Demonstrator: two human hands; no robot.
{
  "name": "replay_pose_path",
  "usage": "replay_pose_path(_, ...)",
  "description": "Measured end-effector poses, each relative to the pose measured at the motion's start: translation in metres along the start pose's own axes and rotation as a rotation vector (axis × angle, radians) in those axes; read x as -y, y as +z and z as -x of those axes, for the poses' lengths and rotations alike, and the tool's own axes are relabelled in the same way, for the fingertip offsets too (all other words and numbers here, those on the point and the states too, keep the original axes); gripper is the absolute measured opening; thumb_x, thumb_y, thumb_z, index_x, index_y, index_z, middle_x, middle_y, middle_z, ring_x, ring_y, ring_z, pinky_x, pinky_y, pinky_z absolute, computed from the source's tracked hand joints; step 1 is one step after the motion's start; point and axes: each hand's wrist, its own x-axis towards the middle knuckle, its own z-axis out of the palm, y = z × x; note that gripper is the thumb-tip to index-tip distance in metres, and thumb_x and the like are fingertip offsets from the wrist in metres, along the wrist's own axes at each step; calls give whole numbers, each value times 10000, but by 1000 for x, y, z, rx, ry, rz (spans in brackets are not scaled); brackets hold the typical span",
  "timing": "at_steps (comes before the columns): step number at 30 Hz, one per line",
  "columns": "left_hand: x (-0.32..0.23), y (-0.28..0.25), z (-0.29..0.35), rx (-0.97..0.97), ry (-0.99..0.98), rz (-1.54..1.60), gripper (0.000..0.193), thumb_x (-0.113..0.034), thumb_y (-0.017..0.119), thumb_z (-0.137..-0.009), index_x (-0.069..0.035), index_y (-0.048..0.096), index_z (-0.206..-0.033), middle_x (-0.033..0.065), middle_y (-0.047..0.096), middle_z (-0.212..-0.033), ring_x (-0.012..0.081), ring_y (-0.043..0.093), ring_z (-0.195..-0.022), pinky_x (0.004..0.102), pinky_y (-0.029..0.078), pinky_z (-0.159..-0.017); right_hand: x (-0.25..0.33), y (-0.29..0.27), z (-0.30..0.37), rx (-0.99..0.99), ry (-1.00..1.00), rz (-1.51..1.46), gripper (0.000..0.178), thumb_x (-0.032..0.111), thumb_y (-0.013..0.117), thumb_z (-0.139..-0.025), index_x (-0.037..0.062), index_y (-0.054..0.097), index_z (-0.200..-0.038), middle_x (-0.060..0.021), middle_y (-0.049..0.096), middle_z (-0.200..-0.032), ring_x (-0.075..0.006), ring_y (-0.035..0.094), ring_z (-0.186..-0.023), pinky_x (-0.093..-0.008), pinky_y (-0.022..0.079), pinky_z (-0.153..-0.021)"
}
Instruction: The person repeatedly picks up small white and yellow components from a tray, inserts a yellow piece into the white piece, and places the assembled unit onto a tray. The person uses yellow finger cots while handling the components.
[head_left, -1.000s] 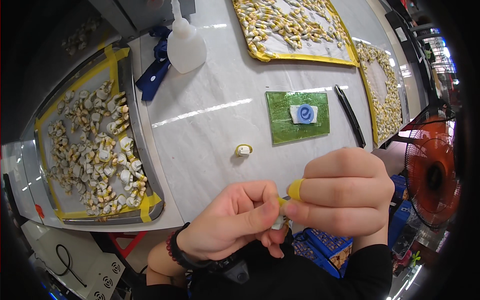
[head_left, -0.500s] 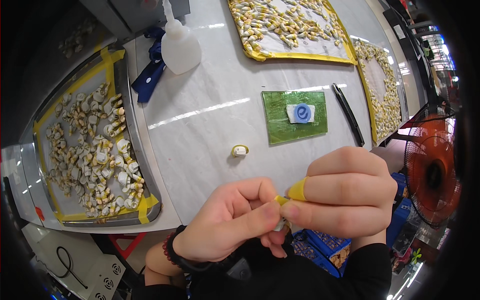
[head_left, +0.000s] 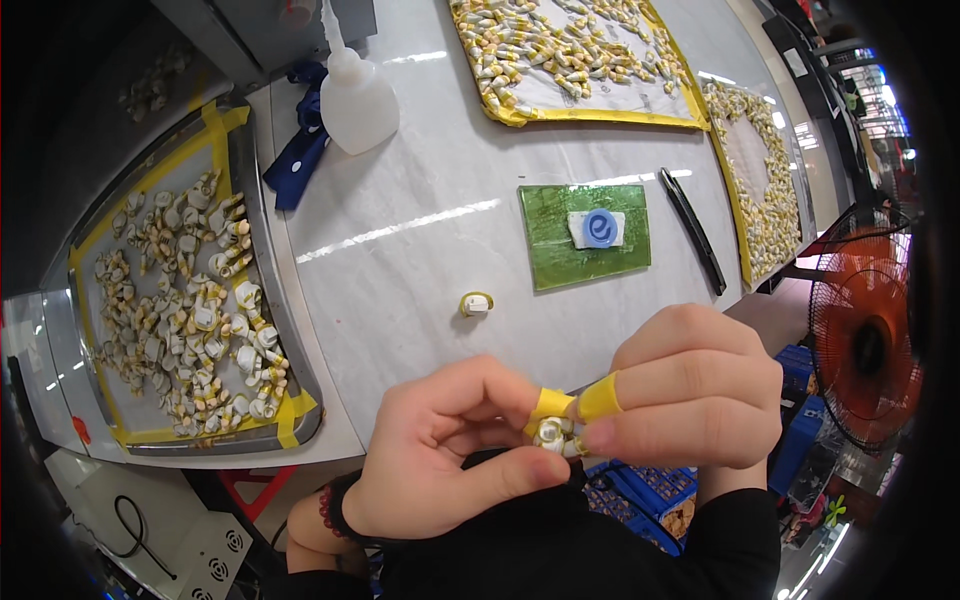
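Close to my body, a small white and yellow figurine is pinched between both hands. My left hand supports it from the left, its fingers curled behind and its thumb lifted below it. From the right, the thumb and index finger of my right hand grip its side. A yellow cover wraps a fingertip on each hand. Fingers partly hide the piece, so its full shape cannot be made out. Just beyond my left hand, another small white piece with a yellow rim lies on the table.
A green pad carries a white block with a blue round piece. Black tweezers lie beside it. A tray of figurines stands left, trays of small parts at the back. A white squeeze bottle stands by a blue cloth.
My left thumb has come away from the figurine and moved down, exposing more of it. The left index finger, with its yellow cover, now shows behind the piece.
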Motion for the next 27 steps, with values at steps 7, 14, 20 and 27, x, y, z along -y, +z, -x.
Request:
replay_pose_path(7,5,7,-3,-66,144,-303,269,22,763,-718,62,591,-921,114,659,-855,141,651,-810,264,533,-733,-1,-12,12,8,-157,25,158,78,665,-713,-28,641,-827,-99,607,-821,-219,591,-653,-267,456,-540)
replay_pose_path(14,-8,9,6,-44,28,-370,345,-92,704,-816,90,560,-1071,141,644,-966,181,637,-874,273,503,-754,-6,-101,28,-357,184,635,219,31,727,-657,17,667,-868,-97,668,-817,-189,621,-742,-280,473,-661)
replay_pose_path(20,-11,-1,12,-21,53,-399,414,-178,732,-801,86,563,-1072,154,655,-933,187,642,-851,288,507,-770,-96,-188,88,82,812,692,199,57,639,-777,44,671,-973,-78,670,-905,-181,625,-794,-281,491,-653)
replay_pose_path(27,-13,-2,15,-42,92,-372,427,-204,744,-787,75,567,-1057,164,656,-931,198,648,-842,312,520,-772,-125,-167,97,121,728,676,163,53,621,-788,36,663,-945,-92,629,-822,-202,603,-740,-294,490,-645)
